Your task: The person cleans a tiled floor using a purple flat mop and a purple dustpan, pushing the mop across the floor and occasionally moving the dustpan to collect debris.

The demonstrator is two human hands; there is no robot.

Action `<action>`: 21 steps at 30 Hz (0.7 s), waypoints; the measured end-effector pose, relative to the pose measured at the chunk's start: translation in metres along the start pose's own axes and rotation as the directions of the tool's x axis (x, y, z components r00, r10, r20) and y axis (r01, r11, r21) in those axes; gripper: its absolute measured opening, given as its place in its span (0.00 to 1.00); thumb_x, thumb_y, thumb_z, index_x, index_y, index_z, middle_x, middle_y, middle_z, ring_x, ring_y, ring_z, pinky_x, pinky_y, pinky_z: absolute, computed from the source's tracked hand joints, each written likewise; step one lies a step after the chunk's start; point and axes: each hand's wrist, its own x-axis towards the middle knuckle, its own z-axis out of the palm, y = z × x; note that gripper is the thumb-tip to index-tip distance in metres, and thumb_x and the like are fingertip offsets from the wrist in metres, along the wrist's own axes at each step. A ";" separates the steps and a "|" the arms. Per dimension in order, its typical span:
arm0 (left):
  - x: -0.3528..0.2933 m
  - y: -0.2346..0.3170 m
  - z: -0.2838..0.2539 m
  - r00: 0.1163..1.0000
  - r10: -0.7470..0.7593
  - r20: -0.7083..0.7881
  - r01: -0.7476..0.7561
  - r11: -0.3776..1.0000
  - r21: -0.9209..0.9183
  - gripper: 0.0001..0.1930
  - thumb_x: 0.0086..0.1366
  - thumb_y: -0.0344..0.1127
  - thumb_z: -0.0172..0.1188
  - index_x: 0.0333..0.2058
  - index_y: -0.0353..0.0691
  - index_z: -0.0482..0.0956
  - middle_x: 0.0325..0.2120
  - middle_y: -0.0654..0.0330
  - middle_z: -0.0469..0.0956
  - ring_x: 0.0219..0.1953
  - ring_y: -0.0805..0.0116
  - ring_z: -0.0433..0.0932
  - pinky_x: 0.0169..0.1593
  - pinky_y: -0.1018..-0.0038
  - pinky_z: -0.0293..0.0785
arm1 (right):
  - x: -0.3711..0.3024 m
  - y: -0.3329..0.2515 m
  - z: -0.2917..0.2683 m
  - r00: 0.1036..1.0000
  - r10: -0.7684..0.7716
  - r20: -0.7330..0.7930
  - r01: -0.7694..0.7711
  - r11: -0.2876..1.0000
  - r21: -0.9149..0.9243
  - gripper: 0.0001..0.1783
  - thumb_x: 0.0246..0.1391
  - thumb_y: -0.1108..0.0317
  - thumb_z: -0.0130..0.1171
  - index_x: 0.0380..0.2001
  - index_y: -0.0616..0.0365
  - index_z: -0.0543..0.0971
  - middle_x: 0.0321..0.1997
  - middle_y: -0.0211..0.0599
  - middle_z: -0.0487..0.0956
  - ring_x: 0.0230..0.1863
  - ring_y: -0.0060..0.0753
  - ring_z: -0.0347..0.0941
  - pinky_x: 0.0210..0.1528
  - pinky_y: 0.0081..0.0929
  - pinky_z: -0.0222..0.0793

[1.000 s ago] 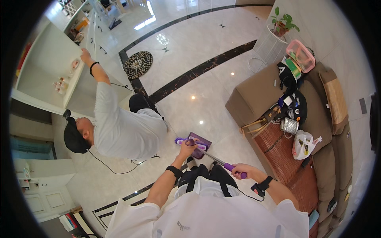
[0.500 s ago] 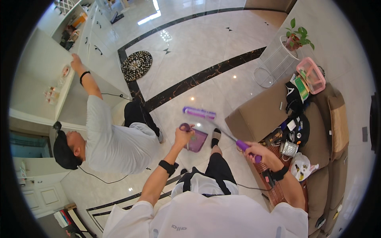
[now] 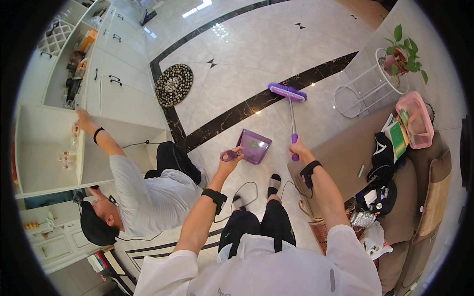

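Observation:
My left hand [image 3: 228, 162] is closed round the upper end of a purple dustpan's handle. The dustpan [image 3: 257, 143] hangs low over the tiles just right of that hand, and a few small green bits lie in its pan. My right hand [image 3: 297, 148] grips the purple-and-grey handle of a broom. The broom's purple bristle head [image 3: 287, 92] is stretched out ahead, over the dark marble strip in the floor. A gap separates broom head and dustpan.
On the left a person [image 3: 148, 192] in a grey shirt reaches into a white cabinet [image 3: 44, 133]. A round pebble mat [image 3: 174, 85] lies ahead. To the right stand a brown sofa [image 3: 340, 138] with bags and a pink basket [image 3: 415, 121], and a white plant stand [image 3: 368, 98]. A thin cable crosses near my feet.
The broom has swung forward and right, away from the dustpan, my right hand reaching out with it. The dustpan has shifted slightly forward. The other person's arm has moved along the cabinet.

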 end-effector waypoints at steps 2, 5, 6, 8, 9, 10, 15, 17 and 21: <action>0.005 -0.003 -0.006 0.999 -0.046 -0.010 0.046 0.999 0.007 0.11 0.58 0.27 0.59 0.41 0.36 0.77 0.21 0.72 0.69 0.24 0.85 0.65 0.29 0.85 0.62 | 0.002 0.021 0.014 1.000 -0.010 0.029 0.010 1.000 0.014 0.33 0.41 0.83 0.48 0.52 0.63 0.50 0.17 0.41 0.69 0.11 0.34 0.68 0.10 0.33 0.64; 0.011 -0.010 -0.015 0.994 -0.113 0.010 0.114 0.992 -0.053 0.12 0.58 0.25 0.59 0.42 0.36 0.77 0.23 0.72 0.71 0.25 0.84 0.67 0.31 0.84 0.65 | -0.037 0.041 0.022 0.995 0.074 0.062 -0.069 0.994 -0.082 0.45 0.40 0.84 0.49 0.61 0.59 0.41 0.17 0.42 0.70 0.11 0.35 0.68 0.10 0.34 0.64; 0.014 -0.012 -0.017 0.994 -0.106 0.011 0.107 0.988 -0.115 0.12 0.57 0.25 0.59 0.42 0.36 0.77 0.23 0.71 0.71 0.26 0.84 0.68 0.32 0.84 0.65 | -0.059 0.044 0.022 0.995 0.061 0.084 -0.052 0.993 -0.108 0.45 0.40 0.84 0.49 0.61 0.56 0.42 0.17 0.41 0.70 0.11 0.34 0.68 0.10 0.33 0.64; 0.020 -0.015 -0.020 0.993 -0.111 0.039 0.116 0.969 -0.216 0.13 0.57 0.23 0.59 0.42 0.35 0.76 0.24 0.69 0.72 0.28 0.82 0.69 0.34 0.83 0.68 | -0.104 0.040 0.020 0.983 0.084 0.162 -0.067 0.992 -0.109 0.45 0.40 0.84 0.50 0.60 0.53 0.43 0.18 0.39 0.69 0.12 0.31 0.67 0.10 0.31 0.64; 0.025 -0.015 -0.020 0.993 -0.106 0.045 0.114 0.960 -0.256 0.12 0.56 0.24 0.60 0.41 0.36 0.77 0.24 0.69 0.72 0.27 0.81 0.70 0.33 0.82 0.68 | -0.124 0.031 0.020 0.968 0.142 0.206 -0.126 0.988 -0.090 0.44 0.41 0.84 0.50 0.60 0.51 0.45 0.18 0.38 0.68 0.12 0.29 0.66 0.11 0.30 0.64; 0.029 -0.014 -0.020 0.996 -0.087 0.014 0.088 0.972 -0.216 0.12 0.55 0.24 0.60 0.40 0.36 0.78 0.23 0.69 0.72 0.26 0.81 0.70 0.32 0.82 0.68 | -0.142 0.020 0.020 0.939 0.214 0.270 -0.201 0.977 -0.074 0.43 0.41 0.84 0.50 0.60 0.51 0.45 0.18 0.36 0.67 0.12 0.27 0.64 0.11 0.28 0.64; 0.052 -0.003 -0.024 0.999 -0.051 -0.021 0.050 0.998 -0.036 0.13 0.51 0.27 0.62 0.38 0.40 0.80 0.18 0.66 0.74 0.23 0.80 0.71 0.29 0.79 0.68 | -0.199 -0.045 0.031 0.754 0.424 0.502 -0.503 0.864 0.027 0.30 0.44 0.83 0.50 0.51 0.50 0.56 0.19 0.31 0.66 0.13 0.19 0.62 0.12 0.19 0.62; 0.063 0.001 -0.034 0.997 -0.004 -0.083 -0.003 0.997 -0.082 0.13 0.49 0.27 0.62 0.36 0.40 0.81 0.19 0.61 0.77 0.22 0.74 0.74 0.29 0.76 0.71 | -0.208 -0.068 0.030 0.738 0.410 0.536 -0.537 0.838 0.098 0.22 0.45 0.83 0.51 0.43 0.51 0.60 0.19 0.29 0.65 0.15 0.17 0.62 0.12 0.13 0.59; 0.092 0.016 -0.062 0.992 0.001 -0.128 -0.010 0.997 -0.070 0.13 0.46 0.26 0.61 0.34 0.40 0.82 0.21 0.58 0.79 0.23 0.69 0.77 0.30 0.74 0.74 | -0.214 -0.110 0.008 0.683 0.471 0.558 -0.671 0.707 0.224 0.24 0.46 0.83 0.53 0.43 0.49 0.58 0.19 0.29 0.64 0.14 0.17 0.62 0.11 0.10 0.57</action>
